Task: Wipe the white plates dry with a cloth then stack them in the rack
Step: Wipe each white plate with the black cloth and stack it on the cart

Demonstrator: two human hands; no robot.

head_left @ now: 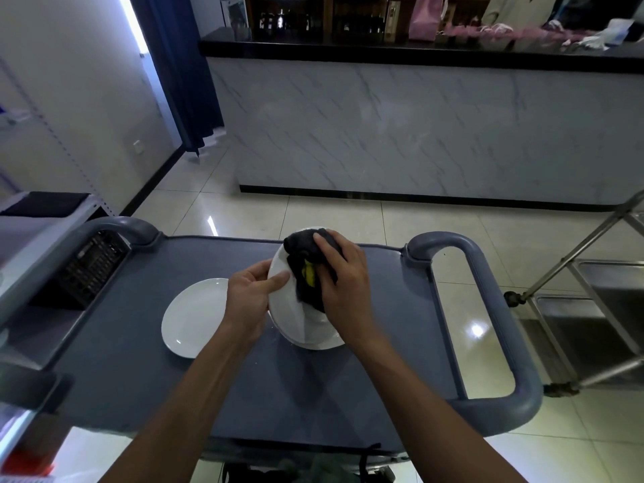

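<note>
My left hand (251, 297) grips the left rim of a white plate (286, 310), thumb on its face, and holds it tilted above the grey cart top (139, 360). My right hand (343, 280) presses a dark cloth (302, 254) with a yellow patch against the plate's upper face. Under the tilted plate lies at least one more white plate (322, 343). A single white plate (193, 317) lies flat on the cart to the left. A black slotted rack (92, 268) stands at the cart's far left edge.
The cart has thick grey handles at the left (115, 226) and right (501, 308). A steel trolley (592, 308) stands to the right. A marble-fronted counter (418, 134) runs across the back, beyond glossy floor tiles.
</note>
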